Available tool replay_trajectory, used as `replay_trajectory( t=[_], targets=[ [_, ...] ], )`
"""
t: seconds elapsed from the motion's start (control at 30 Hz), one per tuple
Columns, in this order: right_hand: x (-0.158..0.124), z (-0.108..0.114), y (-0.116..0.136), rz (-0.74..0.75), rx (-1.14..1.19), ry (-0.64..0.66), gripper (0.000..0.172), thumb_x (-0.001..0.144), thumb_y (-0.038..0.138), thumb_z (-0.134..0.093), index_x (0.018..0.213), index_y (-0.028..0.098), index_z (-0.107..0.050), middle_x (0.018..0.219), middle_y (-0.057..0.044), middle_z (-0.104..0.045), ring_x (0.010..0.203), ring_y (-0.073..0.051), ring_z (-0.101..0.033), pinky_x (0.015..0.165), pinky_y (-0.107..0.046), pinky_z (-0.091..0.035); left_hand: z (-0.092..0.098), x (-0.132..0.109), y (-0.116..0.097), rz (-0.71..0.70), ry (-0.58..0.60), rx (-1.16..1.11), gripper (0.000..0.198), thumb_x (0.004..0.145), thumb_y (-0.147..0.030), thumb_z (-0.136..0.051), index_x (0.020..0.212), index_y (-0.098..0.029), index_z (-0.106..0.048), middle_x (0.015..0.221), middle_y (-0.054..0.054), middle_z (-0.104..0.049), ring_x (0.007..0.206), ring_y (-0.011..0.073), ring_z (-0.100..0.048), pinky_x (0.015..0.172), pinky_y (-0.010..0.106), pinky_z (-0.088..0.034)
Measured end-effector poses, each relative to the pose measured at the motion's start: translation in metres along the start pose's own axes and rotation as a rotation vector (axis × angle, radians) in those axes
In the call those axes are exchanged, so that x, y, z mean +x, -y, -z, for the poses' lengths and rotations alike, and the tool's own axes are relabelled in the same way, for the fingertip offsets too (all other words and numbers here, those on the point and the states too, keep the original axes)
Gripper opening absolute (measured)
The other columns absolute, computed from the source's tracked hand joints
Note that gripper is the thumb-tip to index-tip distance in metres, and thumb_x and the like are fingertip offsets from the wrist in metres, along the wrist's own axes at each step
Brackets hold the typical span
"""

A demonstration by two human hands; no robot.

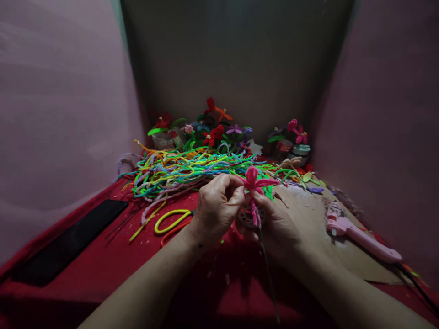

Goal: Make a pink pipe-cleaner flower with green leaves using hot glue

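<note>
Pink flower (253,184) is being held in the middle

A phone (73,242) is lying left, maybe out of the way. Scissors (175,225) are sitting near the left hand (217,203), perhaps for easy reach. Nearly closed, that hand is pinching at a petal (241,179). The right hand (277,219) is half curling around the stem (254,210), likely keeping it steady. A glue gun (363,240) is resting on cardboard (308,246).

Fuzzy flower (251,176) — smooth plastic glue gun (366,240) — matt cloth table cover (104,260)
</note>
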State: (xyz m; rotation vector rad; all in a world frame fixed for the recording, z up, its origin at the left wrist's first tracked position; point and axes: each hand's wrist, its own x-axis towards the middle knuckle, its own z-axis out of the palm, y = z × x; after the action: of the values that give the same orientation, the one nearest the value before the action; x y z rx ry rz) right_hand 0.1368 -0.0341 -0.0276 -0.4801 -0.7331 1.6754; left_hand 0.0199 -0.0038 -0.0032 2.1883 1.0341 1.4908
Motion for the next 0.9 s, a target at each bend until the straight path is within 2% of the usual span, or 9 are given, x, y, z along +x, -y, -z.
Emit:
replay_trajectory(
  t=[0.1,0.17,0.23,0.33,0.4,0.53,0.7,0.8,0.9],
  targets=[
    [-0.001,0.001,0.008,-0.067,0.007,0.003,0.017,0.076,0.031,-0.054,0.072,0.016,-0.057,0.056,0.0,-0.06,0.042,-0.011,-0.052,0.037,-0.021,-0.039,0.009,0.0,-0.007,0.009,0.027,-0.021,0.008,0.077,-0.018,-0.05,0.073,-0.015,-0.057,0.068,0.001,-0.061,0.057,0.0093,-0.055,0.053,0.02,-0.044],
    [-0.002,0.003,0.012,-0.092,0.021,-0.021,0.015,0.077,0.03,-0.054,0.074,0.016,-0.057,0.061,-0.001,-0.063,0.046,-0.011,-0.055,0.042,-0.021,-0.044,0.025,-0.002,-0.01,0.008,0.049,0.038,0.008,0.078,-0.02,-0.05,0.074,-0.016,-0.057,0.068,0.001,-0.061,0.059,0.0099,-0.055,0.055,0.02,-0.043],
    [-0.002,0.005,0.015,-0.112,0.044,-0.024,0.014,0.078,0.03,-0.053,0.076,0.017,-0.058,0.066,-0.003,-0.065,0.051,-0.011,-0.058,0.046,-0.022,-0.045,0.048,-0.005,-0.006,0.002,0.112,0.207,0.011,0.079,-0.024,-0.05,0.074,-0.017,-0.057,0.069,0.001,-0.06,0.061,0.0107,-0.054,0.058,0.022,-0.042],
    [-0.002,0.008,0.017,-0.139,0.107,-0.015,0.014,0.08,0.029,-0.052,0.077,0.016,-0.058,0.068,-0.004,-0.066,0.057,-0.013,-0.06,0.05,-0.023,-0.047,0.085,-0.014,0.014,0.068,0.366,0.486,0.017,0.078,-0.032,-0.049,0.079,-0.018,-0.058,0.075,0.002,-0.06,0.066,0.0143,-0.054,0.062,0.026,-0.041],
    [-0.003,0.01,0.017,-0.163,0.147,-0.014,0.015,0.081,0.029,-0.051,0.077,0.016,-0.058,0.068,-0.004,-0.065,0.058,-0.013,-0.06,0.052,-0.024,-0.048,0.102,-0.021,0.031,0.14,0.558,0.628,0.02,0.078,-0.032,-0.047,0.087,-0.018,-0.058,0.087,0.005,-0.062,0.079,0.018,-0.055,0.07,0.028,-0.042],
    [-0.002,0.013,0.018,-0.196,0.166,-0.023,0.016,0.083,0.027,-0.048,0.078,0.016,-0.058,0.068,-0.004,-0.065,0.059,-0.013,-0.06,0.051,-0.024,-0.049,0.107,-0.035,0.054,0.211,0.75,0.785,0.018,0.076,-0.019,-0.041,0.086,-0.018,-0.056,0.088,0.007,-0.06,0.08,0.0185,-0.054,0.07,0.028,-0.04],
    [0.0,0.015,0.02,-0.243,0.179,0.012,0.015,0.08,0.03,-0.053,0.076,0.016,-0.057,0.067,-0.005,-0.065,0.054,-0.014,-0.06,0.047,-0.025,-0.049,0.096,-0.038,0.059,0.239,0.757,0.824,0.022,0.069,-0.009,-0.038,0.083,-0.018,-0.053,0.084,0.007,-0.06,0.076,0.0196,-0.054,0.065,0.029,-0.037],
    [-0.001,0.014,0.022,-0.246,0.22,-0.003,0.012,0.079,0.027,-0.054,0.074,0.016,-0.057,0.065,-0.003,-0.065,0.057,-0.014,-0.061,0.048,-0.025,-0.05,0.101,-0.04,0.06,0.32,0.735,0.848,0.022,0.066,-0.008,-0.039,0.081,-0.019,-0.052,0.079,0.006,-0.06,0.07,0.0191,-0.055,0.058,0.027,-0.036],
    [-0.002,0.012,0.024,-0.258,0.23,0.012,0.014,0.08,0.025,-0.052,0.073,0.015,-0.058,0.064,-0.004,-0.065,0.057,-0.014,-0.061,0.049,-0.025,-0.05,0.111,-0.047,0.059,0.364,0.703,0.831,0.028,0.071,-0.015,-0.042,0.097,-0.019,-0.05,0.083,0.006,-0.062,0.073,0.0204,-0.059,0.06,0.027,-0.04]
  ],
)
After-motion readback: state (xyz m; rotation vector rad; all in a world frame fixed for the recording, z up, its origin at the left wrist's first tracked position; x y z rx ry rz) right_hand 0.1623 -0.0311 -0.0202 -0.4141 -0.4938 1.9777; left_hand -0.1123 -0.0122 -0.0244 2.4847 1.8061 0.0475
